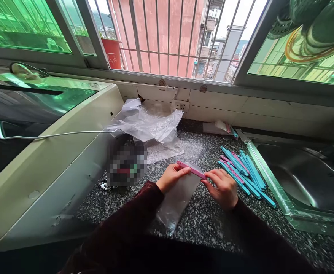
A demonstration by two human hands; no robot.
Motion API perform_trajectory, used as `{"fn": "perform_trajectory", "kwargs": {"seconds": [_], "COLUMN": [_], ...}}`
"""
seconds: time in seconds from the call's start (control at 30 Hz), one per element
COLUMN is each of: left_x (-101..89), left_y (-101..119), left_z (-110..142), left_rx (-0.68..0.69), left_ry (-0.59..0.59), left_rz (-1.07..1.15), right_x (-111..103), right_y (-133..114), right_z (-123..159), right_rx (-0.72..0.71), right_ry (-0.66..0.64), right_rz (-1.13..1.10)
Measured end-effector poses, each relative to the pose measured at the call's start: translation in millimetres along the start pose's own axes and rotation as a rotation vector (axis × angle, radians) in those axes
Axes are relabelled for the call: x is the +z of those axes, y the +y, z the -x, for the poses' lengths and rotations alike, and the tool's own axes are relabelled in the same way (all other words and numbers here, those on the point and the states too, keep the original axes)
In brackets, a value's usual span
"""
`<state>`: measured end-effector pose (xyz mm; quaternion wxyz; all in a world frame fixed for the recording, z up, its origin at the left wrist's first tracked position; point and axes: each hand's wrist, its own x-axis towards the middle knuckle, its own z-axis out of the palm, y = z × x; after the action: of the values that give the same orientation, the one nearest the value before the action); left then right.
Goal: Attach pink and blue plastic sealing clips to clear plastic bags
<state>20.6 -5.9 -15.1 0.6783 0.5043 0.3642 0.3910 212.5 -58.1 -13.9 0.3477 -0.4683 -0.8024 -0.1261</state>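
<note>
A pink bag sealing clip [194, 171] lies across the top of a clear plastic bag [178, 196], which hangs down toward the counter's front edge. My left hand [171, 177] grips the clip's left end, thumb along its near side. At the clip's right end, the fingers of my right hand [220, 186] are closed in a pinch. To the right of that hand is a loose pile of blue and pink sealing clips [242, 173] on the speckled counter.
Crumpled clear plastic sheeting [152, 123] lies behind my hands, near a wall socket [180, 106]. A large cream-coloured machine [78, 114] stands at left with a white cable [55, 134] across it. The steel sink [292, 179] is at right. Small bagged items [222, 127] rest against the wall.
</note>
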Motion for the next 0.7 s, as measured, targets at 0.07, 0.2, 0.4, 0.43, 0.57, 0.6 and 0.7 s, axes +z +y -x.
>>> {"fn": "perform_trajectory", "kwargs": {"seconds": [0.07, 0.2, 0.4, 0.43, 0.57, 0.6, 0.7], "left_x": [0.5, 2.7, 21.0, 27.2, 53.7, 59.2, 70.6], "left_y": [0, 1, 9, 12, 23, 25, 31], "left_z": [1, 0, -50, -64, -130, -148, -203], "left_rx": [0.011, -0.130, -0.113, -0.089, 0.008, 0.026, 0.073], "left_ry": [-0.054, -0.228, -0.116, -0.046, 0.188, 0.239, 0.383], "left_rz": [0.006, 0.017, -0.007, -0.027, -0.050, -0.050, -0.069], "right_x": [-5, -28, -50, -49, -40, -36, -24], "right_y": [1, 23, 95, 108, 153, 163, 193], "right_z": [-4, -23, -62, -68, -88, -93, -108], "right_rx": [0.007, 0.118, 0.433, 0.485, 0.707, 0.747, 0.810], "right_ry": [-0.023, -0.093, -0.224, -0.255, -0.383, -0.394, -0.354], "right_rz": [0.058, 0.235, 0.409, 0.426, 0.471, 0.483, 0.518]}}
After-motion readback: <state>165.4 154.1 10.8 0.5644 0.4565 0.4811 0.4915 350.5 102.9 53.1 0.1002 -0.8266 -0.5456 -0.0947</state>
